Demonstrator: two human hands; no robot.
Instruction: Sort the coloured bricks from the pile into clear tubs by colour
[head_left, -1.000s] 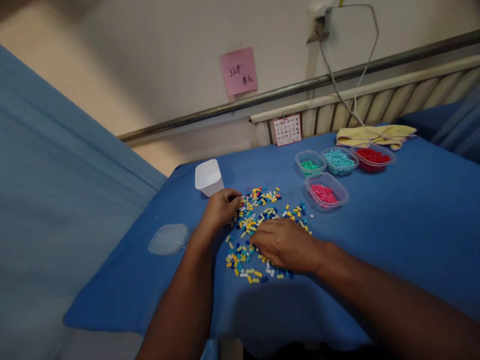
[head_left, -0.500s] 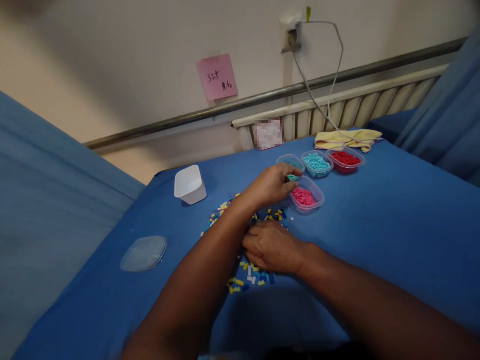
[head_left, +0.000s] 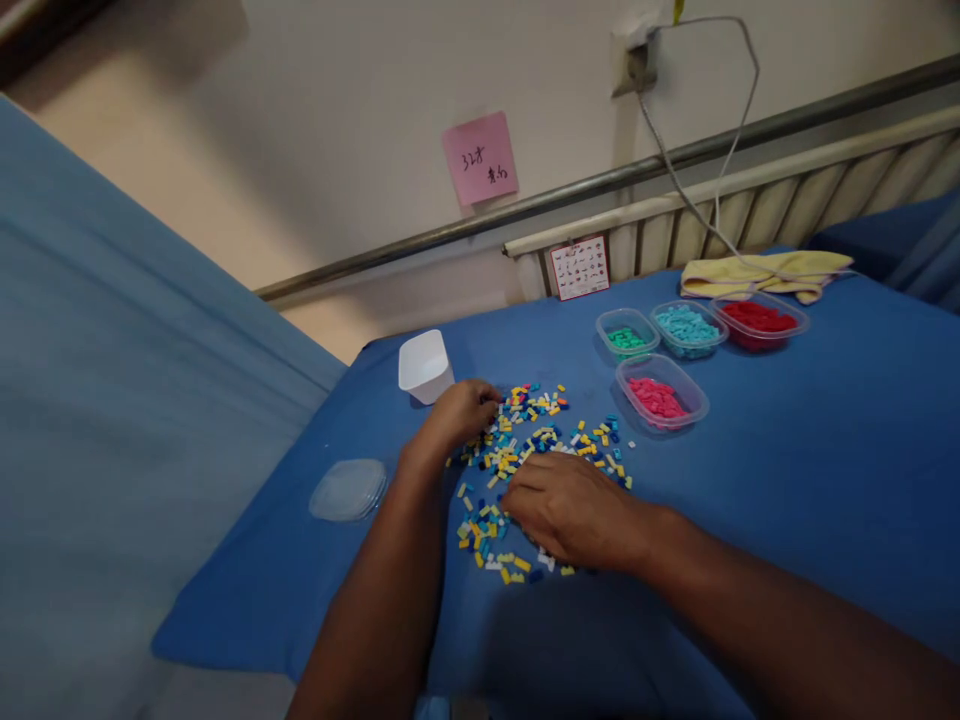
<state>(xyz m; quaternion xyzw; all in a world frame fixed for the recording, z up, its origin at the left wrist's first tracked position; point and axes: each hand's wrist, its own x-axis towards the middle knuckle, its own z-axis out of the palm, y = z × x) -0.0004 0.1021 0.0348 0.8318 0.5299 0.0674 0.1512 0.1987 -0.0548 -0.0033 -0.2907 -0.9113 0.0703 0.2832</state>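
A scatter of small coloured bricks (head_left: 536, 430), yellow, blue, white and teal, lies on the blue cloth of the table (head_left: 787, 470). My left hand (head_left: 457, 415) rests at the pile's far left edge with fingers curled, pinching among the bricks; what it holds is too small to make out. My right hand (head_left: 574, 510) lies palm down over the near part of the pile, fingers bent onto the bricks. Past the pile stand clear tubs of sorted bricks: green (head_left: 627, 332), light blue (head_left: 686, 327), red (head_left: 759, 320) and pink (head_left: 660, 392).
An empty white cup (head_left: 424, 366) stands just left of my left hand. A clear lid (head_left: 349, 490) lies near the table's left edge. A yellow cloth (head_left: 765, 272) and a small printed card (head_left: 579, 267) sit at the back by the radiator. Blue fabric hangs at left.
My left hand, which half a second ago reached across to the green tub, has come back to the pile's left edge. My right hand stayed on the pile.
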